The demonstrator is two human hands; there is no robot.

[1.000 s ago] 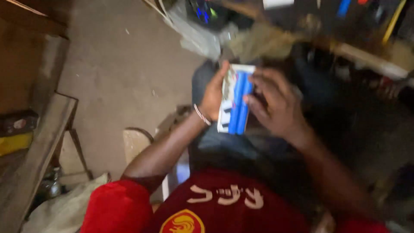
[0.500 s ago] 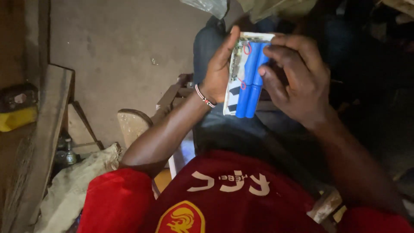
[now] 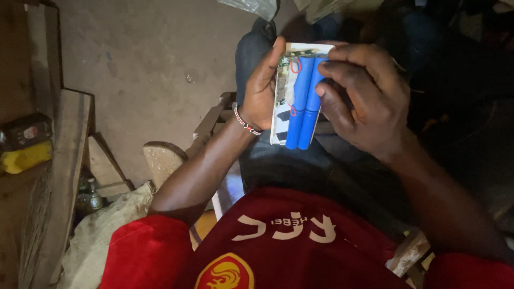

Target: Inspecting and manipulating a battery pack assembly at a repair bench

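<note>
a seated person looks down at an opened white power bank case held over their lap, above dark trousers. the left hand grips the case's left edge, fingers curled round behind it and thumb along the front. the right hand closes on the right side, fingertips pressing on two blue cylindrical battery cells that lie side by side in the case, beside a small circuit board with thin red wires. the pack looks light and rigid, but the wires and board seem fragile; the plastic edges appear the safest hold. a beaded bracelet circles the left wrist. at far left, a yellow container sits on a wooden plank.
</note>
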